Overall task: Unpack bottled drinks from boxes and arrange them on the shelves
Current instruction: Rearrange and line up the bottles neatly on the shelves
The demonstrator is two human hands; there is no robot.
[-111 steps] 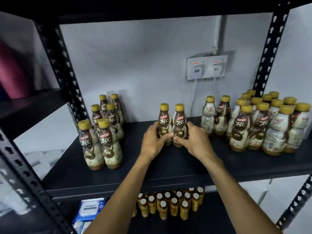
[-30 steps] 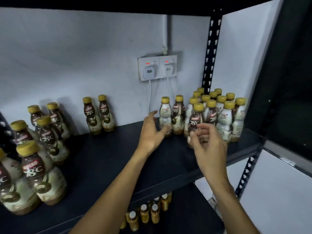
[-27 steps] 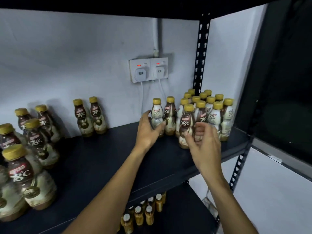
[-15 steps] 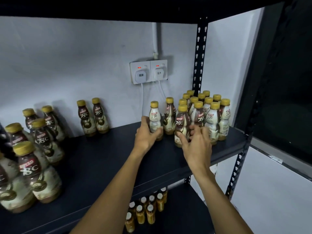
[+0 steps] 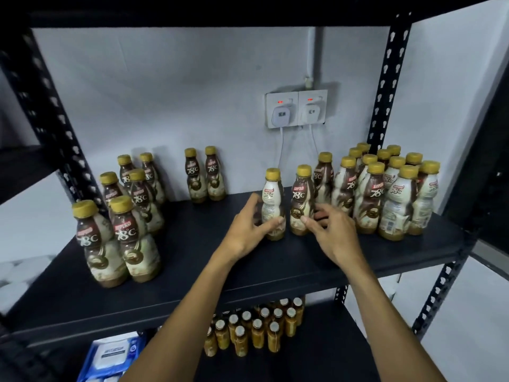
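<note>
Two gold-capped coffee bottles stand upright side by side mid-shelf on the black shelf [image 5: 192, 271]. My left hand [image 5: 248, 230] grips the left one, a white-labelled bottle [image 5: 272, 199], low on its body. My right hand [image 5: 330, 230] holds the brown-labelled bottle [image 5: 301, 197] at its base, with its fingers curled round it. To their right stands a dense cluster of bottles [image 5: 385, 194]. A pair of bottles [image 5: 205, 175] stands at the back wall, and a group of several bottles [image 5: 124, 210] is on the left.
Two wall sockets with white plugs [image 5: 296, 110] and hanging cables sit behind the shelf. Black perforated uprights [image 5: 381, 86] frame it. On the lower shelf are small amber bottles [image 5: 256, 329] and a blue-white pack [image 5: 113, 357].
The two bottles under my hands have come away from the right cluster, leftward and toward the shelf's front. The camera view has swung left, showing more of the left group.
</note>
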